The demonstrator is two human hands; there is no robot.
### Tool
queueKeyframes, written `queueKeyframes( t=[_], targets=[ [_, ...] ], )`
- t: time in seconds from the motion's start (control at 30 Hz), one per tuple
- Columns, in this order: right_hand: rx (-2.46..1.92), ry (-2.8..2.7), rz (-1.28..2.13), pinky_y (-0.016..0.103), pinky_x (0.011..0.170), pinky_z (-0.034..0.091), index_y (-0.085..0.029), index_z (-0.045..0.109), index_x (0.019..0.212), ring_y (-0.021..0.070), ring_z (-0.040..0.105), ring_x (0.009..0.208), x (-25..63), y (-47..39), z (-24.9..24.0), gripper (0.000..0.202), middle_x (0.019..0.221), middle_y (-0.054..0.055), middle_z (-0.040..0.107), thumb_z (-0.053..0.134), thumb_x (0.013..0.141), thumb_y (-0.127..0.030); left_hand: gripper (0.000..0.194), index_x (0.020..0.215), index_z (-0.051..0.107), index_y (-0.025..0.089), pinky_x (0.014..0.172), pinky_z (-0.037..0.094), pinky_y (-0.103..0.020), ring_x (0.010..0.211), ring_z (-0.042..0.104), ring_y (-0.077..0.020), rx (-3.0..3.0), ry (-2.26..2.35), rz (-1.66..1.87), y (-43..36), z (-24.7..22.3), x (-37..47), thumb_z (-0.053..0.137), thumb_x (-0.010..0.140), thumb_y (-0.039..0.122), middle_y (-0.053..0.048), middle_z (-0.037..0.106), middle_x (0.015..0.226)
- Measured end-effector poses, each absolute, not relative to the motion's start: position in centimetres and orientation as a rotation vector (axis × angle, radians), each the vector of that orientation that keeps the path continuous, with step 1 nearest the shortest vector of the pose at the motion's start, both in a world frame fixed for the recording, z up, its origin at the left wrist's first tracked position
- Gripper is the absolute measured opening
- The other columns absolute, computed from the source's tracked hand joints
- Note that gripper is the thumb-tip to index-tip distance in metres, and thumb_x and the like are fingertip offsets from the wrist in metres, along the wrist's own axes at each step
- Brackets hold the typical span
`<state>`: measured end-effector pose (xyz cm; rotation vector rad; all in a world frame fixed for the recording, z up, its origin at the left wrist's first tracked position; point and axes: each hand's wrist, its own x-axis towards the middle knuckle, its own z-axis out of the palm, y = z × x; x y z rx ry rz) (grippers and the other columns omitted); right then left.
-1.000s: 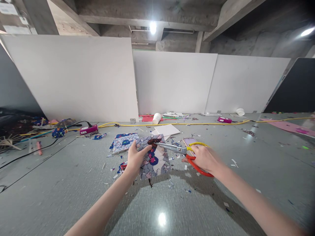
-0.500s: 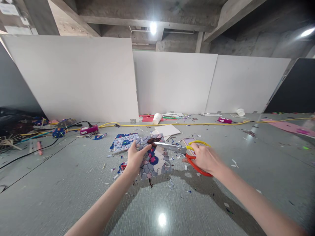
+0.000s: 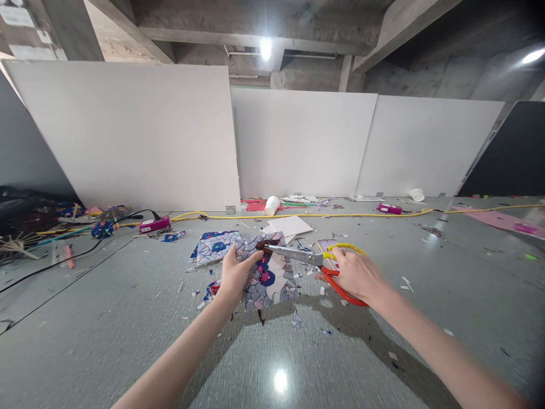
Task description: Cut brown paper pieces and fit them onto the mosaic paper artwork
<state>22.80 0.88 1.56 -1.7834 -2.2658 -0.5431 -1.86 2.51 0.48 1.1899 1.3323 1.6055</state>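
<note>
My left hand [image 3: 233, 274] grips the left edge of a square panel [image 3: 279, 278] covered in grey-blue mosaic-like pieces, with dark blue and pink patches and a pale bare area. Dark brown fibres [image 3: 266, 245] lie near its top edge, close to my left thumb. Scissors [image 3: 306, 257] with one yellow and one red handle are in my right hand [image 3: 355, 272]. Their blades point left across the top of the panel, with the tips at the brown fibres. The blades look nearly closed.
A second patterned panel [image 3: 215, 248] lies left of my left hand. Behind are white sheets [image 3: 293, 226], a paper cup [image 3: 272, 205] and a yellow cable [image 3: 353, 215]. A phone [image 3: 327, 245] lies by the scissors. Scraps litter the surface; white boards stand behind.
The scissor blades look slightly more closed at the brown fibres. Both hands stay in almost the same place.
</note>
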Motion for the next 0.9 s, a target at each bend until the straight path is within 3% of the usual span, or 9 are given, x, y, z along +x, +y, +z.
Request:
queueKeyframes(
  t=[0.3,0.57,0.9],
  targets=[
    [-1.797,-2.26,-0.553,0.029,0.052,0.039,-0.012,0.051,0.101,0.0262,0.063,0.067,22.75,0.9,1.62,0.066,0.071,0.012,0.066,0.033,0.074,-0.069,0.053,0.098,0.053,0.019,0.052,0.05,-0.024,0.072,0.064,-0.0196,1.203,1.422,1.578,2.86,0.03,-2.17,0.073,0.054,0.04,-0.009,0.062,0.103],
    [-1.802,-2.256,-0.559,0.029,0.051,0.039,-0.012,0.052,0.102,0.0264,0.063,0.065,22.84,0.89,1.73,0.067,0.069,0.012,0.066,0.032,0.074,-0.069,0.045,0.092,0.055,0.018,0.053,0.05,-0.024,0.073,0.063,-0.0196,1.216,1.368,1.626,2.5,0.55,-1.89,0.072,0.055,0.036,-0.007,0.065,0.092],
    [-1.79,-2.267,-0.534,0.03,0.054,0.041,-0.014,0.054,0.096,0.0261,0.064,0.07,22.7,0.73,1.67,0.061,0.075,0.012,0.067,0.033,0.074,-0.067,0.054,0.098,0.053,0.017,0.048,0.047,-0.023,0.065,0.062,-0.0168,1.25,1.464,1.612,2.73,0.14,-2.09,0.073,0.052,0.039,-0.009,0.062,0.097]
  ],
)
